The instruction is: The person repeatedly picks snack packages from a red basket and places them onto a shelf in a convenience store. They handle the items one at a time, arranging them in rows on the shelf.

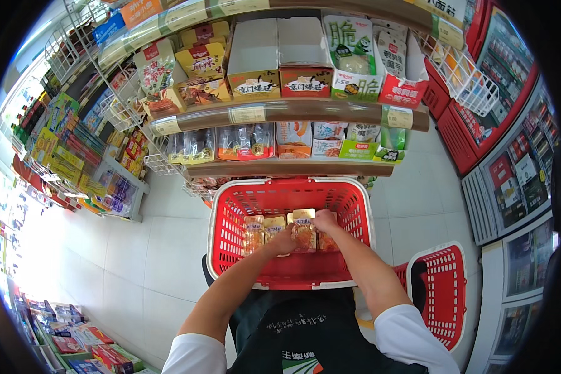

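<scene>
A red plastic shopping basket (290,271) with a white rim is right in front of me. Both my arms reach down into it. My left hand (281,242) grips the lower left side of a gold snack packet (304,233), while my right hand (326,220) has hold of its upper right edge. Similar packets lie in the basket: one gold packet (253,233) at the left, another packet (274,226) beside it, partly behind my left hand, and a packet (327,242) to the right, half hidden by my right wrist.
Beyond the basket stands a snack shelf (290,169) with two open, apparently empty display boxes, a gold box (254,51) and a red box (305,51). A second red basket (444,294) sits at the right. Red-framed coolers (467,121) line the right side; boxed goods (112,357) are lower left.
</scene>
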`<state>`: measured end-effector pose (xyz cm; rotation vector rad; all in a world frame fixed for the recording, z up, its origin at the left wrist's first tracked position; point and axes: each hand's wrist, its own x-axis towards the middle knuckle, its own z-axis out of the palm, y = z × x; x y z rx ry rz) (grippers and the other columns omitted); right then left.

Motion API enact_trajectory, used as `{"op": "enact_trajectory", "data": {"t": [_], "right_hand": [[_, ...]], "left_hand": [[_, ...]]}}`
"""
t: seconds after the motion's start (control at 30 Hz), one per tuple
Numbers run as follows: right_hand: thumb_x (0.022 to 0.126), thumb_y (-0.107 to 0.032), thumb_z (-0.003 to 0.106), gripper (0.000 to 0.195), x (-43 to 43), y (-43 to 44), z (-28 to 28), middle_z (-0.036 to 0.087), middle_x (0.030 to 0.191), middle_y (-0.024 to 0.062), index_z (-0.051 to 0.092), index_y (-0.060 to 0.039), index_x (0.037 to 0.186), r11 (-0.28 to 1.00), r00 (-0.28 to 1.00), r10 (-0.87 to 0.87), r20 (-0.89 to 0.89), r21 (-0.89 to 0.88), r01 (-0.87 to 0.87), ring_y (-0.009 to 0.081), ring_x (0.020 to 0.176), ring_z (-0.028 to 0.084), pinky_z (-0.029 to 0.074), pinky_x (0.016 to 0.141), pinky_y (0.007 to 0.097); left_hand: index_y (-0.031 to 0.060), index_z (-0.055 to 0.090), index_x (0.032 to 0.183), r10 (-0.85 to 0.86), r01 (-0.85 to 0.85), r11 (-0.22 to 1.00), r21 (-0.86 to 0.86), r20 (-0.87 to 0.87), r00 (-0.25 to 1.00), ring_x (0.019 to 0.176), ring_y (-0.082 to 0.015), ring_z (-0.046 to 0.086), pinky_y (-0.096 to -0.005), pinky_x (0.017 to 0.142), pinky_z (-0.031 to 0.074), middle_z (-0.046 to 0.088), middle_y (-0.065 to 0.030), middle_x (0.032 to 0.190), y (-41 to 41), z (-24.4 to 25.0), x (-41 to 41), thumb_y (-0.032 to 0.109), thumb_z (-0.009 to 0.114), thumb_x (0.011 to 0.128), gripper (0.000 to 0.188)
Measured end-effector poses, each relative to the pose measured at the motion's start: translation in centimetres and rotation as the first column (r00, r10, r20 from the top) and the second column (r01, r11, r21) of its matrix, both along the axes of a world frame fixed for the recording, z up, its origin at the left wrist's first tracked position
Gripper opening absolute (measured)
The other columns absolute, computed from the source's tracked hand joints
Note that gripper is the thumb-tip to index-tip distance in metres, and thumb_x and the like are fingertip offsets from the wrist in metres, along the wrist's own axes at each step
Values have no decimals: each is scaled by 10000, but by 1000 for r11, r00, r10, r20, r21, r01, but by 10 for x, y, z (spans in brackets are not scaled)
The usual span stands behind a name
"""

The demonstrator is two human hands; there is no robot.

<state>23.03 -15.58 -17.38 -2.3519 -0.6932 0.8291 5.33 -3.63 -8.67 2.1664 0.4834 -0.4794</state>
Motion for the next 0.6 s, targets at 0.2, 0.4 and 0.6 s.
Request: {"op": "enact_trajectory", "data": {"t": [0.2, 0.4, 0.6], "right_hand": [[827, -55, 649, 99, -11, 12, 4, 693, 694, 113, 699, 29, 808, 986, 962, -144, -234, 45, 158, 183, 598, 704, 544, 498, 311], [708, -137, 700, 149, 2, 7, -18, 691, 748, 172, 720, -5, 776, 999, 998, -38, -44, 24, 39, 287, 729, 695, 548, 659, 395], [831, -60, 575, 154, -4, 11, -11, 717, 709, 120, 724, -19, 831, 968, 956, 246, 160, 4, -250, 172, 619, 710, 539, 524, 316]], "left_hand": [[27, 334, 1481, -68, 67, 996, -58, -17, 998, 1294, -373, 489, -407, 1081, 399, 489, -251, 1407, 5, -13, -7, 430, 698, 815, 859], [9, 382, 1452, -164, 162, 985, -57, -33, 986, 1279, -370, 503, -407, 1069, 410, 505, -254, 1389, -2, -7, -6, 418, 698, 807, 826], [22, 438, 1416, -143, 143, 989, -27, 12, 990, 1213, -373, 553, -409, 1033, 439, 576, -255, 1299, -1, -12, -9, 404, 702, 802, 770]]}}
